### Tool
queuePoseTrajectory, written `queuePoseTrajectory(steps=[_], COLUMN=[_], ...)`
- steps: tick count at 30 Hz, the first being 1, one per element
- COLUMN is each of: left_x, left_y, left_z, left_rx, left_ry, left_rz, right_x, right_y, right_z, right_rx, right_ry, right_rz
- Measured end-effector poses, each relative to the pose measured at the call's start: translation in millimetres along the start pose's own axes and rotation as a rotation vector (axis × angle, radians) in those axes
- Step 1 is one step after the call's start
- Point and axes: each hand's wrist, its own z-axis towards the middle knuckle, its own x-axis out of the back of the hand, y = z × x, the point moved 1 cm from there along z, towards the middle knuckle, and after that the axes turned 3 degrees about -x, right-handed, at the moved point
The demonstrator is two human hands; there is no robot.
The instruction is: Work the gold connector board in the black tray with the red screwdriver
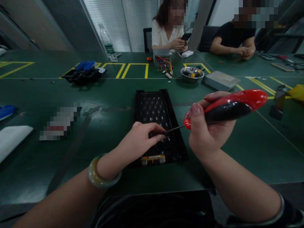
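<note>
My right hand [211, 126] grips a red and black screwdriver [235, 104], its thin shaft pointing left and slightly down. The screwdriver's tip reaches the fingers of my left hand [149, 136], whose thumb and forefinger come together around it. Whatever else may sit between those fingertips is too small to make out. Below both hands lies a black open plastic case [152, 107] with a patterned floor. At its near end a small circuit board [153, 160] with connectors is seated. My left hand hides part of the case's left side.
Farther back are a metal bowl [192, 75] of tools, a grey metal box [222, 79], a power supply with coloured wires [165, 65] and a black tray [82, 74] with blue cloth. Two people sit across the green table [106, 126]. A plastic bottle [106, 42] stands behind.
</note>
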Motion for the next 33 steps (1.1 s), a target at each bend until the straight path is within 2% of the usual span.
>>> queuePoseTrajectory(steps=[7,12,17,20,26,33], left_x=[-2.0,-2.8,-1.6,-0.9,1.2,1.9], left_y=[-0.6,-2.7,-4.9,-5.4,-3.2,-6.7], left_z=[2.0,0.9,-1.7,-2.6,-4.3,-5.4], left_rx=[-0.018,-0.001,0.01,0.006,-0.114,-0.126], left_ry=[-0.014,-0.001,-0.043,-0.075,-0.139,-0.182], left_rz=[-0.129,-0.163,-0.203,-0.207,-0.133,-0.066], right_x=[-0.2,-0.8,0.8,0.8,0.8,1.5], right_y=[-1.4,-4.5,-3.1,-3.9,-8.0,-6.0], right_z=[-1.4,-0.8,0.7,3.0,6.4,8.6], right_rx=[-0.008,-0.012,-0.014,0.02,0.034,0.046], right_ry=[-0.01,-0.017,0.056,0.095,0.129,0.13], right_rz=[-0.06,-0.015,-0.041,-0.066,-0.02,0.086])
